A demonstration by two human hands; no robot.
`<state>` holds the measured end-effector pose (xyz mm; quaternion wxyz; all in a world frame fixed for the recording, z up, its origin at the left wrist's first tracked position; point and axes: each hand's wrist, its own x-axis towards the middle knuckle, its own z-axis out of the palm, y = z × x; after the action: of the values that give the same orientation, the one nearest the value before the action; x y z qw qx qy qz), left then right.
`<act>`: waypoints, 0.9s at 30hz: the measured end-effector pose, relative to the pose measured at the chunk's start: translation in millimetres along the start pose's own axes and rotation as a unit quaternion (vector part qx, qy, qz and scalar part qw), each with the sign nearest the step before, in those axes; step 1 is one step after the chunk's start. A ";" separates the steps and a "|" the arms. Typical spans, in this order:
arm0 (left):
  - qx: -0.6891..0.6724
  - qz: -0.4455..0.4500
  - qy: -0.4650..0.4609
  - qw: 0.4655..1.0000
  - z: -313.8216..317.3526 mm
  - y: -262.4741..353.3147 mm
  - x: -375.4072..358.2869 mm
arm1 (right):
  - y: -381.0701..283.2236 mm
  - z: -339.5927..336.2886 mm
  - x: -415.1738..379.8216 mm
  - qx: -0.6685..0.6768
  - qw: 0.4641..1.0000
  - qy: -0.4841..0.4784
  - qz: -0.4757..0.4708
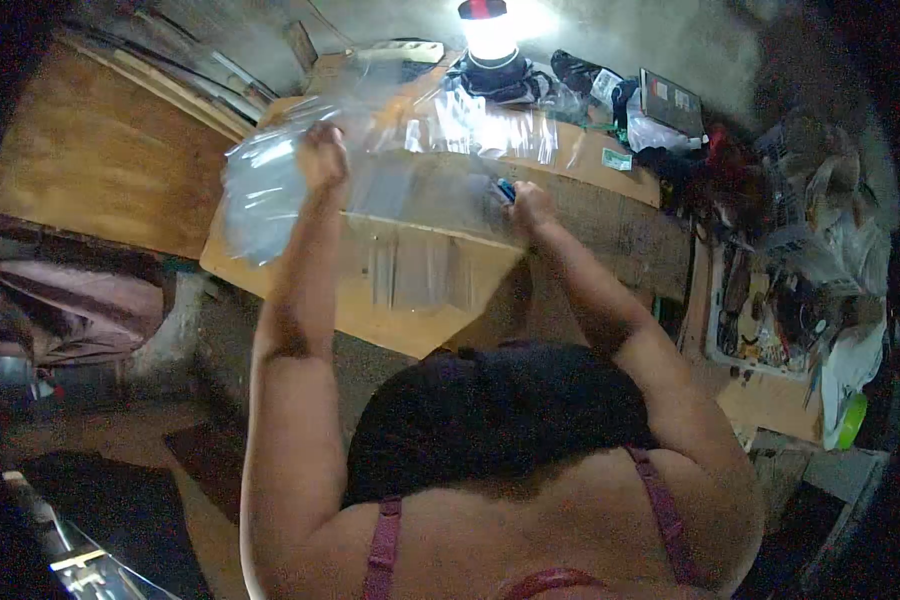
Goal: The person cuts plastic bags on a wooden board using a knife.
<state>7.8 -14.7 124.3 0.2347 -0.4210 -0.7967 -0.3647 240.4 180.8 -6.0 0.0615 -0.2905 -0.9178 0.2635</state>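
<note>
A large clear plastic sheet point(260, 190) spreads over the work table, shiny and partly smeared by motion. My left hand point(322, 158) is closed at its left part, with the plastic around the fingers. At the right, my right hand point(533, 204) is closed around a slim blue-handled tool point(507, 189), its tip pointing up and left toward the plastic. The tool's exact kind is too blurred to tell. Beneath the sheet lies the yellowish wooden table top point(400, 325), whose front corner points toward my body.
A lit lantern point(490, 38) stands at the back, with dark bags point(500, 80) around its base. A box point(670, 100) sits at the back right. Further right are a white tray of small items point(760, 345) and a green tape roll point(851, 421). A wooden panel point(100, 150) lies left.
</note>
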 end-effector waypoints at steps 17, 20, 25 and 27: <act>-0.033 0.282 -0.114 0.952 56.0 93.3 -70.4 | 158.0 -125.6 -166.2 -0.161 0.927 0.078 0.330; -0.045 0.254 -0.193 0.947 99.2 62.7 -126.2 | 126.0 -131.1 -179.8 -0.189 0.923 0.081 0.326; -0.018 0.145 -0.214 0.966 77.1 92.0 -148.8 | 85.6 -104.6 -171.1 0.027 0.990 0.110 0.079; -0.010 0.119 -0.209 0.971 80.1 98.3 -151.7 | 41.5 -101.3 -163.5 0.060 0.997 0.033 0.039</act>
<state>166.4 9.1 8.7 0.1005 -0.5820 -0.7686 -0.2458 422.7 162.4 65.6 0.0983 -0.3301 -0.8861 0.3102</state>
